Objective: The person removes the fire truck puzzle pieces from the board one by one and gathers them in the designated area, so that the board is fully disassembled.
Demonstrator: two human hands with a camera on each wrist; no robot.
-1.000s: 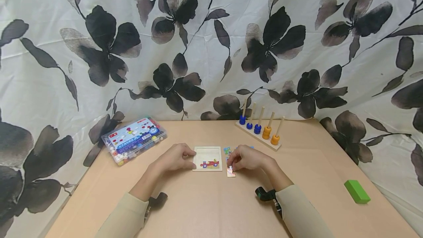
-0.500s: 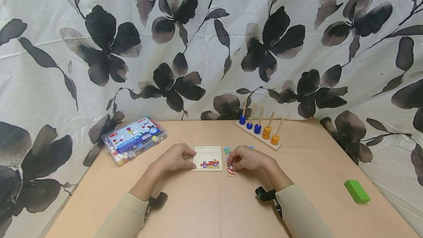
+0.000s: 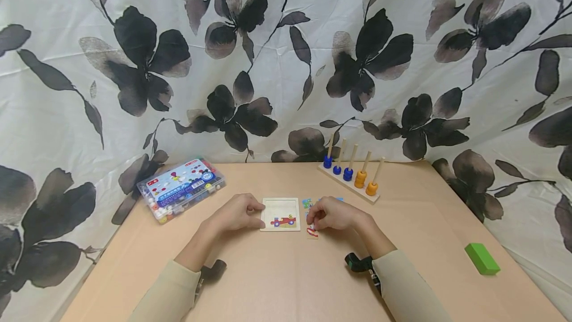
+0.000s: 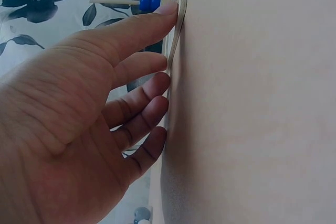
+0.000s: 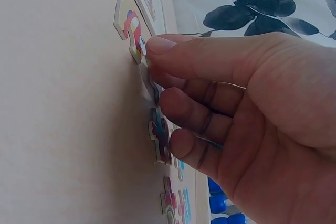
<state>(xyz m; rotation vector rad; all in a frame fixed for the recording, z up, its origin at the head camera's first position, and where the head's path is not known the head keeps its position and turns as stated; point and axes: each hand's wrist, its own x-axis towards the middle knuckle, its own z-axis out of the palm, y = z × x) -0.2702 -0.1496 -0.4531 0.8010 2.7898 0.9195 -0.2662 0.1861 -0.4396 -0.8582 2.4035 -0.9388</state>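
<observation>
A pale wooden puzzle tray (image 3: 266, 229) lies on the table with a red truck picture (image 3: 283, 221) at its lower right. My left hand (image 3: 240, 213) holds the tray's left edge, thumb at the near corner and index finger farther up. In the left wrist view, its other fingers bend loosely along that edge. Right of the tray, my right hand (image 3: 334, 213) pinches a red-and-white jigsaw piece (image 3: 312, 233) with thumb and index finger. The right wrist view shows the thumb (image 5: 161, 45) at the end of this jigsaw piece (image 5: 129, 20). The index finger is mostly hidden behind the thumb.
More jigsaw pieces (image 3: 307, 203) lie beside and behind my right hand, partly hidden by it. A wooden peg stand (image 3: 348, 183) with blue and orange beads stands behind. A box of colourful beads (image 3: 182, 190) is at left, a green block (image 3: 483, 259) at right.
The jigsaw piece at my right fingertips looked mostly pale pink one second ago; since half a second ago it shows red and white bands. Both hands have stayed in place.
</observation>
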